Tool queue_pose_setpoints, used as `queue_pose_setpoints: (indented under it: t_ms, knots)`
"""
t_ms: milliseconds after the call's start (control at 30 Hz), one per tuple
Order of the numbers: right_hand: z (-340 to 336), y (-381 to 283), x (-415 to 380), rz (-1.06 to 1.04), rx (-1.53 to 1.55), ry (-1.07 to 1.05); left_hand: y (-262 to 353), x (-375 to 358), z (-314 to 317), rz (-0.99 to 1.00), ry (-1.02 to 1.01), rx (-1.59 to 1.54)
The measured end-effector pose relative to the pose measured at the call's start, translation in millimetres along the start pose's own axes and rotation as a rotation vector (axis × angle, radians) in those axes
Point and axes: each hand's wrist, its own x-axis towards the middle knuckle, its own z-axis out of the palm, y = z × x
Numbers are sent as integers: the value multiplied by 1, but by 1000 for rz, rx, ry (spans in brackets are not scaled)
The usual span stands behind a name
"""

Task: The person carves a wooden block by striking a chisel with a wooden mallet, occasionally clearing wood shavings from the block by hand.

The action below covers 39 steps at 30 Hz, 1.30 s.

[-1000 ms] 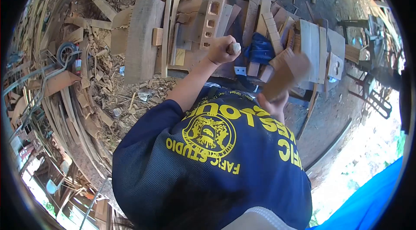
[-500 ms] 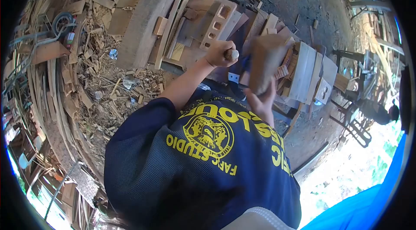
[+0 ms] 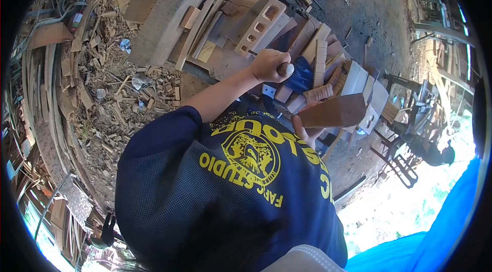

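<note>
My left hand (image 3: 270, 66) is closed around a tool handle, whose pale round end (image 3: 286, 69) sticks out of the fist toward me. A thin dark part of the tool shows beyond the fist, beside a wooden piece with several square holes (image 3: 260, 27). Lower right, my right hand (image 3: 306, 131) grips a brown wooden block (image 3: 335, 111) with an angled end. The block is apart from the handle. My right hand's fingers are partly hidden behind the block.
A thick weathered beam (image 3: 177, 13) and long curved strips (image 3: 212, 16) lie left of the holed piece. Wood offcuts (image 3: 312, 41) and a dark blue item (image 3: 301, 75) lie to its right. Scraps and shavings (image 3: 120, 113) cover the ground at left. Metal frames (image 3: 405, 154) stand at right.
The brown block has moved down and right, away from the left fist, and turned more level. My left hand sits slightly to the right in view, still closed. The whole view has shifted a little.
</note>
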Motion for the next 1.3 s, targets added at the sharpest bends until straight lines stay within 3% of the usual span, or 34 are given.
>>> queue_pose_setpoints:
  t_ms: [200, 300, 600, 733, 800, 867, 900, 967, 1067, 1133, 1200, 1267, 1300]
  knots:
    - [-15, 18, 1, 11, -170, -265, -3, -5, 0, -5, 22, 18]
    - [-14, 37, -15, 82, -85, -152, -1, -5, -1, 16, 3, 5]
    - [-19, 52, -19, 138, -39, -169, -4, -6, 4, 35, -9, -12]
    - [-21, 10, 13, 166, -141, -162, -3, -3, 0, 44, -26, -37]
    - [-25, -50, 75, 1234, -523, -332, -5, -2, -5, 37, -47, -56]
    - [-5, -37, 46, -110, -76, -31, -10, -3, -9, -14, -123, -139]
    - [-8, -42, 51, -110, -76, -29, -11, -3, -10, -14, -124, -140]
    - [-8, -58, 73, -311, 200, -31, -13, -3, -12, 0, -91, -157]
    - [8, -45, 65, -332, 318, -37, -12, -3, -16, -9, -98, -192]
    - [-24, -31, 76, 1006, -836, -784, -15, -5, -16, -7, -81, -176]
    - [25, -25, 46, 611, -720, -382, -15, -2, -13, -4, -56, -161]
    - [17, -6, 31, 532, -671, -409, -6, 12, -19, 294, -38, -30]
    - [12, 1, 30, 449, -625, -443, 4, 23, -26, 301, 85, -154]
